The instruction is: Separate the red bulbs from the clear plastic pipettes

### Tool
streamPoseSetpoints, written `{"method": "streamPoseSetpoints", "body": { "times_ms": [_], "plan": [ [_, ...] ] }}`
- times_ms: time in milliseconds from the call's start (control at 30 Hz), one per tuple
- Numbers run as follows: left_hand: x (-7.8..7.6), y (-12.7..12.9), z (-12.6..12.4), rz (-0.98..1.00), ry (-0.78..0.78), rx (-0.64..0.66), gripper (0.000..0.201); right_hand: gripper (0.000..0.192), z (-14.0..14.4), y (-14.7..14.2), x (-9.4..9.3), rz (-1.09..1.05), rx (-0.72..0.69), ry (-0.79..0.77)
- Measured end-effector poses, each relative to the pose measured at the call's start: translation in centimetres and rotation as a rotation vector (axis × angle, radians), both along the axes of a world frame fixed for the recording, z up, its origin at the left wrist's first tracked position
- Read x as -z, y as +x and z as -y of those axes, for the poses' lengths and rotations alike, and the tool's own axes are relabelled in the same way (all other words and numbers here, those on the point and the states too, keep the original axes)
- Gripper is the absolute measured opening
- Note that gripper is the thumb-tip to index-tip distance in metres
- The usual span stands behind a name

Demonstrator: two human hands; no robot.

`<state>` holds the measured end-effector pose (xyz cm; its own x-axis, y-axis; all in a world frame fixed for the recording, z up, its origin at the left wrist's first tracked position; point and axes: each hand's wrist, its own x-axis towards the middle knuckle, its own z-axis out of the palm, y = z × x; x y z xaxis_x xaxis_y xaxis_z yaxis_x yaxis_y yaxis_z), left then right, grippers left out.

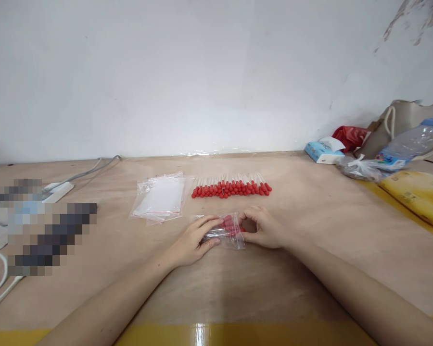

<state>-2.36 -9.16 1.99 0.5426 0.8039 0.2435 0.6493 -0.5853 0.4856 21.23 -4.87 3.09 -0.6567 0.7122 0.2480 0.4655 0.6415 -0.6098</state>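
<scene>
A clear zip bag point(234, 243) lies on the table in front of me with several red-tipped sticks point(228, 222) inside, their red ends toward its right-hand opening. My left hand point(197, 240) grips the bag from the left, fingers over its top and thumb along the near side. At the opening, my right hand point(260, 228) is curled, with thumb and fingers closed around a red tip at the bag's mouth. The fingers partly hide that tip. Just beyond my hands lies a row of red-tipped sticks point(231, 188), pale shafts pointing toward the wall.
A stack of clear zip bags point(160, 197) lies left of the row. A power strip point(59, 191) and cables are at the far left, beside blurred items. Toward the right are a tissue box point(323, 153), a plastic bottle point(411, 142) and a yellow pack point(416, 194).
</scene>
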Motion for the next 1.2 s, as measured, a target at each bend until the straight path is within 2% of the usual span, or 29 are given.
{"method": "streamPoseSetpoints", "body": {
  "times_ms": [133,200,300,367,433,600,700,767,867,933,1000,1067,1200],
  "plan": [
    [0.1,0.0,0.0,0.0,0.0,-0.004,0.045,0.017,0.0,-0.1,0.1,-0.105,-0.035,-0.083],
    [0.1,0.0,0.0,0.0,0.005,-0.008,0.044,0.02,-0.2,-0.1,0.4,-0.2,-0.11,-0.212],
    [0.2,-0.1,0.0,-0.003,0.009,-0.007,0.044,0.026,-0.9,0.4,0.7,-0.294,-0.185,-0.486],
    [0.1,0.0,0.0,-0.003,0.008,-0.003,0.044,0.03,-1.7,1.2,0.7,-0.327,-0.158,-0.656],
    [-0.1,0.0,0.0,0.003,0.01,0.006,0.044,0.031,-2.6,2.2,0.4,-0.361,-0.095,-0.762],
    [-0.3,0.0,0.0,0.02,0.012,0.021,0.042,0.028,-5.0,6.5,-2.0,-0.418,0.112,-0.777],
    [-0.2,0.0,0.0,0.024,0.013,0.021,0.042,0.029,-6.2,8.8,-3.3,-0.538,0.323,-0.572],
    [-0.1,-0.1,0.0,0.023,0.01,0.016,0.042,0.028,-6.9,9.4,-3.4,-0.648,0.487,-0.282],
    [0.0,-0.1,0.0,0.025,0.009,0.016,0.042,0.023,-7.6,8.8,-2.2,-0.631,0.66,0.23],
    [0.0,-0.1,0.0,0.027,0.01,0.021,0.042,0.022,-7.9,8.0,-0.7,-0.509,0.666,0.465],
    [0.0,-0.1,0.0,0.028,0.012,0.019,0.041,0.024,-8.1,7.3,0.9,-0.38,0.618,0.591],
    [0.0,-0.1,0.0,0.026,0.01,0.012,0.041,0.027,-8.3,6.8,2.2,-0.248,0.572,0.639],
    [0.0,0.0,0.0,0.025,0.006,0.007,0.04,0.034,-8.7,6.4,3.3,-0.008,0.472,0.581]
  ]
}}
